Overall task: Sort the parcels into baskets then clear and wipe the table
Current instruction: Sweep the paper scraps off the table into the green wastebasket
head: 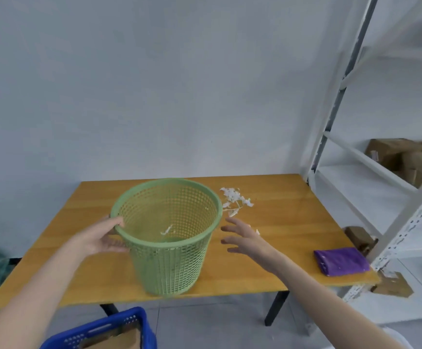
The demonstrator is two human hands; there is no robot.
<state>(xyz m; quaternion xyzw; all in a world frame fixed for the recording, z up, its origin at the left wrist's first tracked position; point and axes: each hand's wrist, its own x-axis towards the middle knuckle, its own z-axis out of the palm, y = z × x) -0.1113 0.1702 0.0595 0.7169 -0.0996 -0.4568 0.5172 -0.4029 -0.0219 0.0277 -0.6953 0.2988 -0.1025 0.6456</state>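
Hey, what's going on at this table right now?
A person is tidying a table. The left hand grips the rim of a green basket at the table's near edge; the right hand is open beside it. White scraps lie on the table behind the basket, and one is inside it. A folded purple cloth sits at the right edge.

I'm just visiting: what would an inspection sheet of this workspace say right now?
Surface: wooden table, orange-brown top.
Job's things: green basket, one white scrap inside; purple cloth folded near the table's right front corner; blue basket below the near edge, cardboard inside.
Clutter: white paper scraps on the table beyond the green basket.
Hands: left hand grips the green basket's rim; right hand open beside it, fingers spread.
Cables: nothing seen.
Surroundings: white shelves at right holding brown parcels.
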